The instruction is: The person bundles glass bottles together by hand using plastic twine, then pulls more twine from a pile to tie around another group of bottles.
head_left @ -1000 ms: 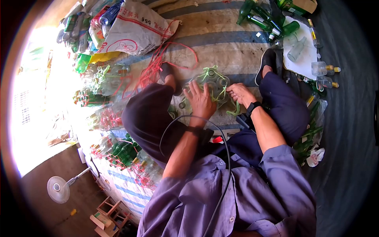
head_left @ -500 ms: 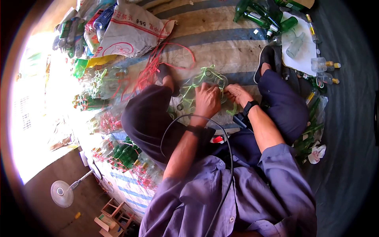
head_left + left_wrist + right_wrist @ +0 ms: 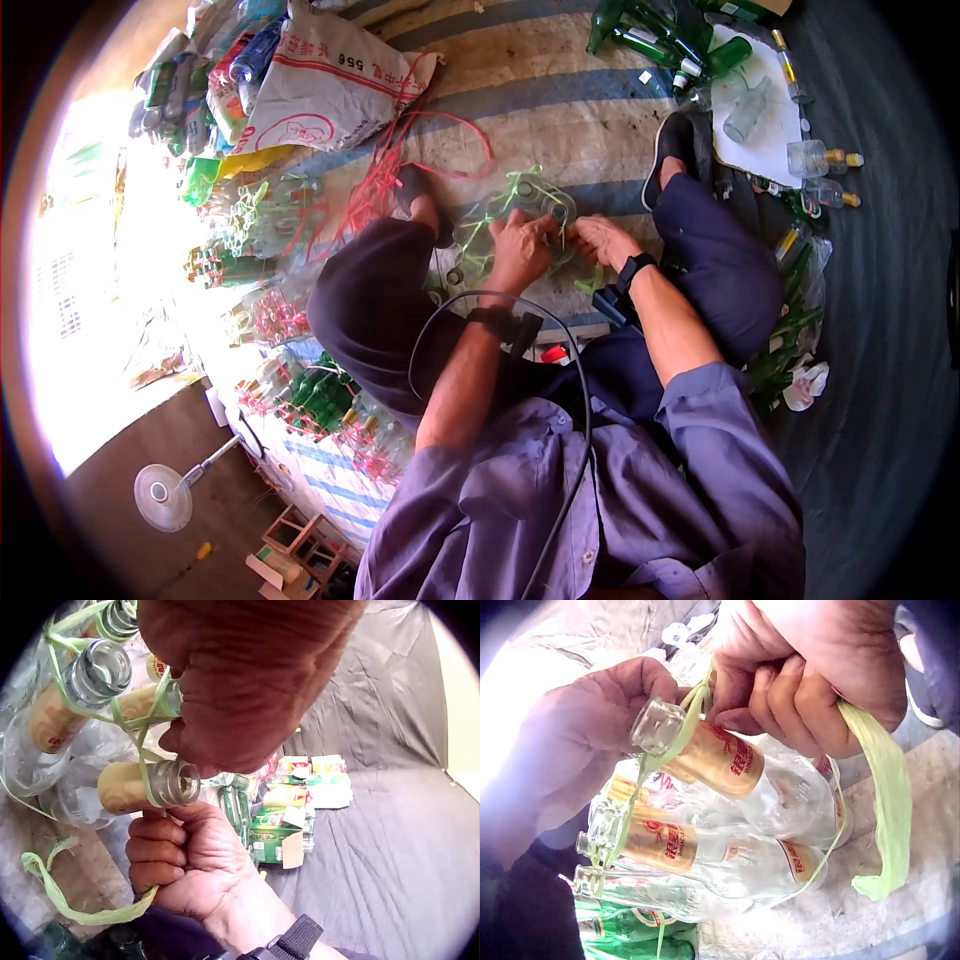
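Note:
Clear glass bottles [image 3: 727,855] with gold neck labels stand bunched together, green ribbon [image 3: 60,675] looped round their necks. My right hand [image 3: 607,240] grips the ribbon beside one bottle neck [image 3: 176,782]; a loose tail [image 3: 885,795] hangs out of its curled fingers. My left hand [image 3: 520,252] is at the same neck from the other side, fingers bent, pinching the ribbon there; its fingertips are partly hidden behind the neck in the right wrist view.
Red ribbon [image 3: 385,185] lies loose beyond my left foot, near a white sack [image 3: 335,75]. Tied bottle bundles [image 3: 275,215] line the left side. Green bottles [image 3: 650,40] and a white board [image 3: 750,110] with a clear bottle are at upper right.
My left hand was spread above the bottles; its fingers have since bent and come down at the necks beside my right hand. The right hand has stayed nearly in place.

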Demonstrator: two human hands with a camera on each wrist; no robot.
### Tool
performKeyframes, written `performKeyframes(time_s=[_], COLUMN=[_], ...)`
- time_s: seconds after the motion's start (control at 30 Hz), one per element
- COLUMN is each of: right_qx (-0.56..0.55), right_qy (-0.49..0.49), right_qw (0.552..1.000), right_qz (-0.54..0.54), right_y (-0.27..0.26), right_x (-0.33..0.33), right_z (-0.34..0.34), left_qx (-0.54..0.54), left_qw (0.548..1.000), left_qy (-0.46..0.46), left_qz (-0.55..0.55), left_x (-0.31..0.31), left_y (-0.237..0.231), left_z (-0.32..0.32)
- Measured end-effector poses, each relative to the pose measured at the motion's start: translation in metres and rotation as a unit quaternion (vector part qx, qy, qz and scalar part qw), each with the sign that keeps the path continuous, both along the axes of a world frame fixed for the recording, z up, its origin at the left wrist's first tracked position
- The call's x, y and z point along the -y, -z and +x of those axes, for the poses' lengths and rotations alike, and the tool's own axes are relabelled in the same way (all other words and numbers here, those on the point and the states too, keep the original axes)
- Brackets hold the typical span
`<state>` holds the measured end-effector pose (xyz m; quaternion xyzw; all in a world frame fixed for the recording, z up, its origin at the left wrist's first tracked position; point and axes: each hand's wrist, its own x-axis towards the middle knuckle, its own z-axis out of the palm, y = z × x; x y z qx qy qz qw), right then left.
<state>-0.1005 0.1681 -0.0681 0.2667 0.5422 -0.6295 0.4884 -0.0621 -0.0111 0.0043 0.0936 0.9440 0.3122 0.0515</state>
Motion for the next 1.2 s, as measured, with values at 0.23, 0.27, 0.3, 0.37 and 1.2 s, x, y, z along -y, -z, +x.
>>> performKeyframes(time_s=[0.23,0.27,0.3,0.37,1.2], right_qx=[-0.096,-0.055,-0.055,-0.061,-0.363], right_qy=[-0.013,-0.018,-0.017,-0.044,-0.192], right_qw=[0.995,0.996,0.996,0.993,0.902], right_qz=[0.019,0.07,0.07,0.088,0.138], right_y=[-0.012,-0.021,-0.023,-0.025,-0.025], right_x=[0.007,0.01,0.01,0.01,0.002], right_z=[-0.001,-0.003,-0.004,-0.005,-0.011], left_qx=[-0.01,-0.01,-0.01,-0.01,-0.025], left_qw=[1.0,1.0,1.0,1.0,0.998], left_qy=[0.002,0.003,0.004,0.01,0.002], left_qz=[0.015,0.009,0.009,0.0,-0.063], left_x=[0.0,0.001,0.001,0.003,0.008], left_y=[0.001,0.003,0.005,0.008,-0.029], left_z=[-0.002,-0.003,-0.003,-0.003,0.001])
